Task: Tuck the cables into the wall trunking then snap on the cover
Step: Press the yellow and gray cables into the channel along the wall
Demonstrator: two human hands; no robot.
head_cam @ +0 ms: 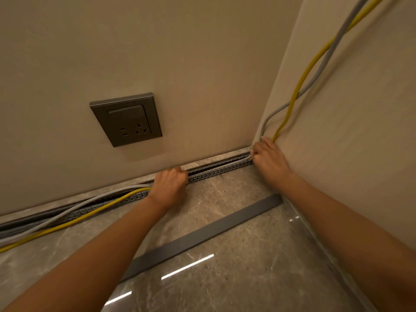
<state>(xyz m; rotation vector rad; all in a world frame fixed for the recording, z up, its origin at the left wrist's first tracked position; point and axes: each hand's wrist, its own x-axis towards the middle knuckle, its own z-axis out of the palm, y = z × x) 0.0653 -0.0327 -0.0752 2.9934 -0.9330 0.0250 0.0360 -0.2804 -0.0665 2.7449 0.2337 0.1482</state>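
Observation:
A grey slotted trunking point(219, 169) runs along the foot of the wall into the right corner. A yellow cable point(302, 79) and grey cables point(320, 69) drop down the right wall into that corner. Between my hands the cables lie inside the trunking. Left of my left hand they bulge out over its front edge onto the floor, the yellow cable point(67, 221) foremost. My left hand point(172, 182) is closed over the cables at the trunking. My right hand point(267, 157) presses on the cables in the corner. The long grey cover point(202, 237) lies loose on the floor.
A grey wall socket with a switch point(126, 119) sits on the wall above the trunking. The floor is glossy marble tile point(236, 278) with light reflections. Walls meet in a corner at the right.

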